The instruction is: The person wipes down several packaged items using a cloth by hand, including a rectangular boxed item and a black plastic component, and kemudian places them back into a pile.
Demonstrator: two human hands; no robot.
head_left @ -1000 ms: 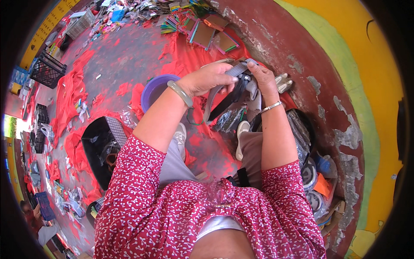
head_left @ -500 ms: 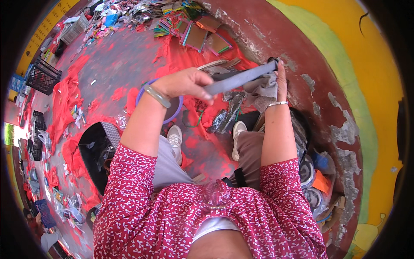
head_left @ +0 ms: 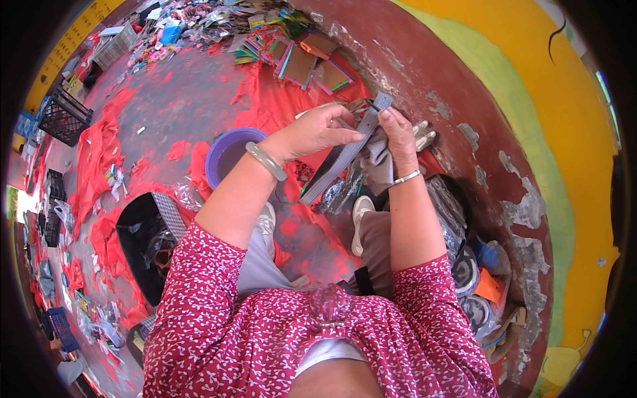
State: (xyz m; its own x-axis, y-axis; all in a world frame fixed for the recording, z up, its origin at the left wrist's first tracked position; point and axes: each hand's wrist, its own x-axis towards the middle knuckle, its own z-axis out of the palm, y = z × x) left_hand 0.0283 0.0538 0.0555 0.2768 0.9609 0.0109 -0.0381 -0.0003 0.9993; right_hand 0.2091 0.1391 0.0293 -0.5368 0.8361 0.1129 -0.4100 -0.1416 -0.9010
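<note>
concrete floor [head_left: 179, 99] takes up most of the view, splashed with red scraps, with a chipped dark red wall [head_left: 464, 86] running down the right side and yellow paint beyond it. person is seated, red patterned blouse [head_left: 265, 345] near the bottom edge, grey trousers and white shoes below the arms. black crate [head_left: 142, 239] sits on the left near the knee, holding what look like dark bits, contents hard to tell. purple basin [head_left: 222, 156] on the floor just left of the forearm. pile of flat framed pieces [head_left: 302, 60] far, against the wall. stack of dark round items in plastic [head_left: 464, 265] on the right by the wall. left hand [head_left: 315, 132], jade bangle at the wrist, pinches the upper part of a long grey strip [head_left: 342, 159] with fingers pressed together; right hand [head_left: 398, 136] closes on the strip's far end, with a pale cloth or glove under it, cannot tell which. strip is held in mid air over the lap, slanting near-left to far-right. judging by this, the piece is mid-handling, not set down anywhere yet; piles on both sides suggest much left.
</note>
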